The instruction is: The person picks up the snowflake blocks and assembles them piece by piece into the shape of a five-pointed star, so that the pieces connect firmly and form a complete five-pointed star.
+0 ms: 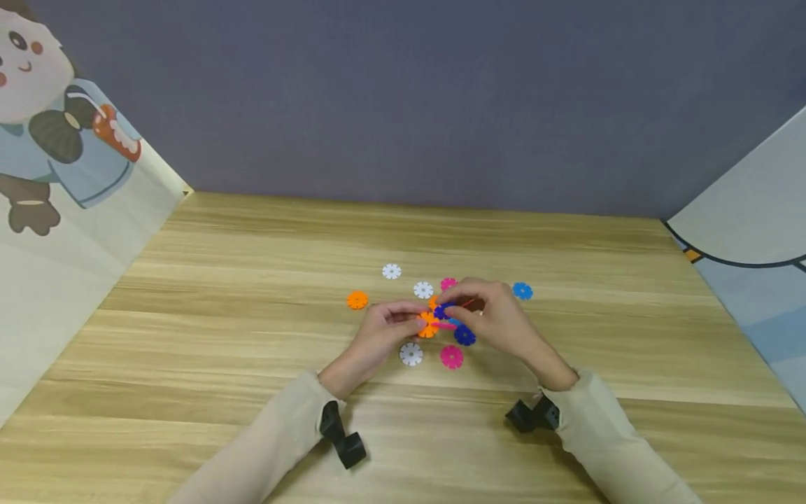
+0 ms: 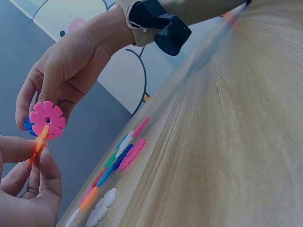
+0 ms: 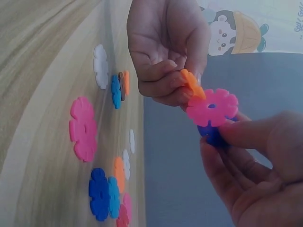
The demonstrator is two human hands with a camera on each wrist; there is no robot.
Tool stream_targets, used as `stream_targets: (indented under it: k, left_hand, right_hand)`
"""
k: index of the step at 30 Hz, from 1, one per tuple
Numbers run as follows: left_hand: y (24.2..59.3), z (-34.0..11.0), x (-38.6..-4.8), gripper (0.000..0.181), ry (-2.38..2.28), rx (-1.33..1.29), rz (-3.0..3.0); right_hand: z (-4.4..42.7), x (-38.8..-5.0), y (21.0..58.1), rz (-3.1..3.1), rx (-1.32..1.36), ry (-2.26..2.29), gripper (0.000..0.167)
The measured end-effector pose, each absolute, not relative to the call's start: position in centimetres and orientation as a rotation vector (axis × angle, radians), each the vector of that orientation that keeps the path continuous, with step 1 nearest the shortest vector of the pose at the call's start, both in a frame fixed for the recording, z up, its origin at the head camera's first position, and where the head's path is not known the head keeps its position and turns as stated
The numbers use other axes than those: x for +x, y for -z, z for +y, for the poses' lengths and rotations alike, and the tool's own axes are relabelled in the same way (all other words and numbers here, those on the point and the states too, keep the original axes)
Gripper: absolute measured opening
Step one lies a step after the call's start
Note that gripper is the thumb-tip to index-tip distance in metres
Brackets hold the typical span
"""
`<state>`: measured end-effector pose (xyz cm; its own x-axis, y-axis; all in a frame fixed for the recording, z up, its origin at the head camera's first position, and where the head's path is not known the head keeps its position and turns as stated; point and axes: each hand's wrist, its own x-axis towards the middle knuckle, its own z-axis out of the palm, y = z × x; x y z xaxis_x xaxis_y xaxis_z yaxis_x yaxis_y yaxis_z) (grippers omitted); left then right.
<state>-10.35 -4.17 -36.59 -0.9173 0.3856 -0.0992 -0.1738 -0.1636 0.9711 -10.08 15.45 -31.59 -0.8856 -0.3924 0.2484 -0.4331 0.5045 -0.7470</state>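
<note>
My left hand (image 1: 387, 329) pinches an orange snowflake disc (image 1: 428, 326) between thumb and fingers. Opposite it, my right hand (image 1: 500, 318) pinches a dark blue snowflake disc (image 3: 214, 137). Between the two sits a pink snowflake disc (image 3: 213, 108), seen face-on in both wrist views and nearly edge-on in the head view. The orange disc meets the pink one at its rim, and the blue one stands against its other side. How deeply their notches interlock I cannot tell. All three are held above the tabletop.
Loose discs lie around the hands on the wooden table (image 1: 252, 336): several white ones (image 1: 411, 354), pink ones (image 1: 451, 357), an orange one (image 1: 357, 300), a light blue one (image 1: 522, 290) and a dark blue one (image 1: 465, 335). A grey wall panel (image 1: 428, 105) stands behind.
</note>
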Motion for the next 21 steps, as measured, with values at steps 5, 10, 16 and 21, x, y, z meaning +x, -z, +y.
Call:
stream_targets:
  k: [5,10,16,21]
  left_hand:
    - [36.59,-4.13,-10.39,0.032,-2.153,0.230,1.704]
    - [36.41,-4.01,-10.27,0.031,-2.176,0.190,1.658]
    - [36.08,-3.85,-9.96,0.028,-2.216,0.125,1.615]
    - [35.86,-3.68,-9.73,0.025,-2.245,0.032,1.596]
  right_hand:
    - [15.43,-10.09,31.60,-2.662,0.766,-1.377,0.015]
    - [15.39,-9.91,31.72,-2.619,0.787,-1.367,0.015]
    - [15.03,-9.59,31.96,-2.521,0.841,-1.368,0.015]
    - [14.80,-9.52,32.38,-2.425,0.937,-1.351,0.018]
